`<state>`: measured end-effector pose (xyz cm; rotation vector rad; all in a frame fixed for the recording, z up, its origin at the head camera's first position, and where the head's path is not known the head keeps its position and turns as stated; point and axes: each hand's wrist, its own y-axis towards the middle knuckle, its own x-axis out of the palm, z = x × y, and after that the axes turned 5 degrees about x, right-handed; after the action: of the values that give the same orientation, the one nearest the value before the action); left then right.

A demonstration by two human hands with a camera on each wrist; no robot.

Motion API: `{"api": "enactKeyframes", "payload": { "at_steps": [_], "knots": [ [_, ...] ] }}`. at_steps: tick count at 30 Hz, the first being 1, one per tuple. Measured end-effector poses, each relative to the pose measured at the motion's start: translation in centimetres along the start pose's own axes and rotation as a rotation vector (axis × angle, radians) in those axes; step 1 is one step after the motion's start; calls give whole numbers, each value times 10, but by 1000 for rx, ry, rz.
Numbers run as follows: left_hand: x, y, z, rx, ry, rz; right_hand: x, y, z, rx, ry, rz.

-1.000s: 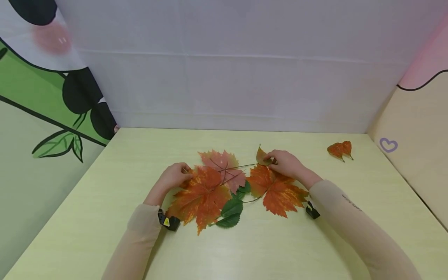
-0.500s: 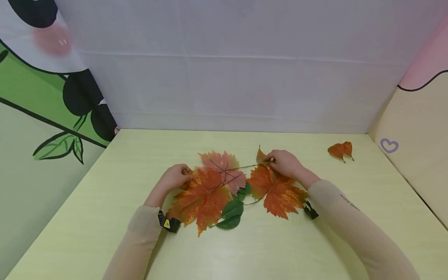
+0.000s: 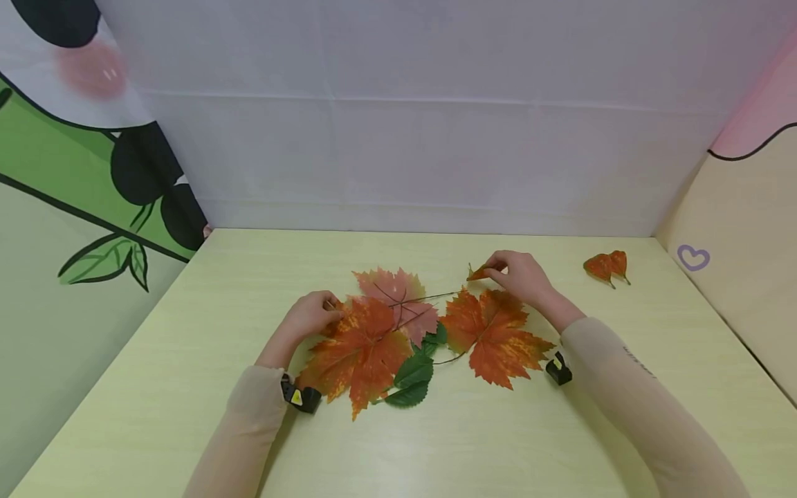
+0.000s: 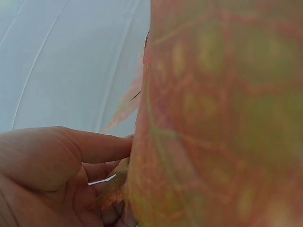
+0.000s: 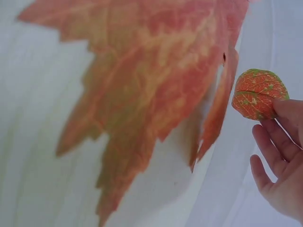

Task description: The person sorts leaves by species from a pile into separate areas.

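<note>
In the head view my right hand (image 3: 519,274) pinches a small leaf (image 3: 478,273) by its edge, just beyond a large orange maple leaf (image 3: 498,339). The right wrist view shows this small leaf (image 5: 259,94) as round, orange and green-edged, between thumb and fingers. My left hand (image 3: 308,315) pinches the upper left edge of another orange maple leaf (image 3: 358,349); in the left wrist view that leaf (image 4: 218,113) covers much of the fingertips. Between the orange leaves lie a pink maple leaf (image 3: 401,301) with a long dark stem and green leaves (image 3: 411,380).
Two small orange leaves (image 3: 607,268) lie at the far right of the pale table (image 3: 486,443). A light cloth backdrop (image 3: 429,152) stands behind the table, with printed side panels (image 3: 747,263). Each wrist carries a small black camera (image 3: 301,395).
My right hand has lifted away and back from the right maple leaf, taking the small leaf with it and tilting it. The left hand keeps its place.
</note>
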<state>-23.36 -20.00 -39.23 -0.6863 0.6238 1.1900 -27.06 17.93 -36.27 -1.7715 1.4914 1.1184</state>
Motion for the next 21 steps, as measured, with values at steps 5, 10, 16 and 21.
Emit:
{"api": "enactKeyframes", "payload": {
  "at_steps": [5, 10, 16, 21],
  "knots": [
    [-1, 1, 0, -5, 10, 4, -9, 1, 5, 27, 43, 19],
    [-1, 2, 1, 3, 3, 5, -18, 1, 12, 45, 77, 37],
    [-1, 2, 1, 0, -3, 3, -28, -1, 18, 51, 87, 60],
    [0, 1, 0, -4, -21, -1, -33, -2, 20, 48, 81, 76]
  ]
}}
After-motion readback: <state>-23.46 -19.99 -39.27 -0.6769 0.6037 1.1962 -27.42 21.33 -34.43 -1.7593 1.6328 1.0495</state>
